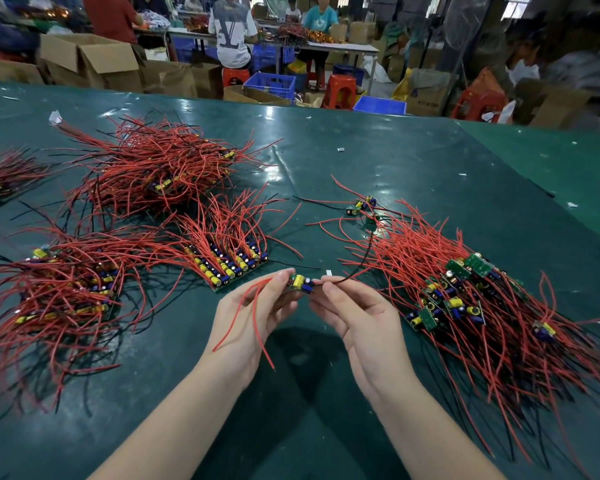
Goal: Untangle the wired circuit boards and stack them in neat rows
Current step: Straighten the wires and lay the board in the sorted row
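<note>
Both hands, left hand (253, 313) and right hand (354, 310), pinch one circuit board (300, 283); fingertips hide its ends, beside tangled pile (482, 306).

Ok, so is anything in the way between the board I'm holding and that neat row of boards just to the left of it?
Nothing visible blocks it. The board sits pinched between both hands, and only bare green table separates it from the neat row. Its black wire trails back toward the right-hand tangled pile.
</note>
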Available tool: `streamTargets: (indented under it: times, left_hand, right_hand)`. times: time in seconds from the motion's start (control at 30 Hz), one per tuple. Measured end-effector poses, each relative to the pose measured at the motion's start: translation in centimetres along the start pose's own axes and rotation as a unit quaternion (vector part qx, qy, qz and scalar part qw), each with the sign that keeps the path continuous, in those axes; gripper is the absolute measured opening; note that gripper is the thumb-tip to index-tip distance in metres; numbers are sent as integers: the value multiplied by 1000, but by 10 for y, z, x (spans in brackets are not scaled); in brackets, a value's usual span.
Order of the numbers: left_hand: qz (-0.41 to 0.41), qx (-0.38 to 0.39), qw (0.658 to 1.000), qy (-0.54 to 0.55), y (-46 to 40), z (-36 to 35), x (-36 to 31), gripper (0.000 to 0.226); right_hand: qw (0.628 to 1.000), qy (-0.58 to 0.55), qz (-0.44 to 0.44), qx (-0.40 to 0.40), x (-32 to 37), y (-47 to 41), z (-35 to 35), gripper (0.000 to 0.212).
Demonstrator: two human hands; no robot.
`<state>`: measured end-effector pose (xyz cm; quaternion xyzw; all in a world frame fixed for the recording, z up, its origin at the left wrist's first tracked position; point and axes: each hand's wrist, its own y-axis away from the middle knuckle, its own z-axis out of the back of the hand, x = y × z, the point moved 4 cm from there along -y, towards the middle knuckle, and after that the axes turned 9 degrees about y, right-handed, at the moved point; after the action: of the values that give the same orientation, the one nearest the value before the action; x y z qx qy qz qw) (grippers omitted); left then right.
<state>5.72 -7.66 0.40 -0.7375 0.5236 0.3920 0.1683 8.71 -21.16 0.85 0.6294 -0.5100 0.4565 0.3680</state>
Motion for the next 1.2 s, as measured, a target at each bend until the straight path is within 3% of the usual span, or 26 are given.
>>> streamTargets:
  times: [0.23,0.63,0.73,1.03,1.2]
  left_hand:
    - [18,26,999,8,2,-2,-1,14]
    - [32,78,996,-23,1,-1,2,16]
    - [39,78,996,-17,1,0,2,16]
    - [53,112,992,11,1,-3,3,24]
    - [59,123,990,21,3,-3,6,25]
  right_hand:
    - [983,-144,-101,50,-2,-2,-3,12]
    - [997,51,-5,58,1,-3,5,20]
    - [996,15,-39,78,0,-3,2,9]
    - [981,-102,-130,105,0,-2,-2,8]
    - [958,-161,-222,89,-7,-1,-2,8]
